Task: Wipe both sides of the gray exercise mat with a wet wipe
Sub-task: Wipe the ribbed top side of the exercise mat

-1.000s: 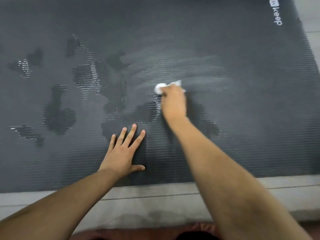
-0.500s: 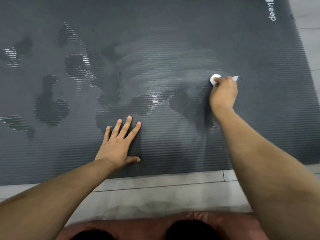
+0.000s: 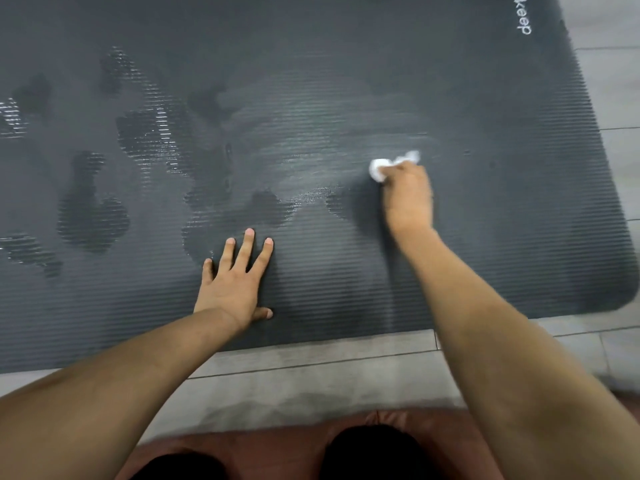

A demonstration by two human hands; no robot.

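The gray ribbed exercise mat (image 3: 346,64) lies flat on the floor and fills most of the view, with dark wet patches across its left and middle. My right hand (image 3: 408,195) is closed on a crumpled white wet wipe (image 3: 379,168) and presses it on the mat right of centre. My left hand (image 3: 239,282) rests flat on the mat near its front edge, fingers spread, holding nothing. A white "keep" logo (image 3: 523,19) is printed at the mat's far right corner.
Light gray floor tiles (image 3: 311,372) run along the mat's front edge and past its right end (image 3: 616,98). My knees, in reddish-brown cloth (image 3: 277,445), are at the bottom of the view.
My right hand swept the wipe from the mat's middle to the right, then back a little leftward. The left hand stayed planted. The view shifted slightly.
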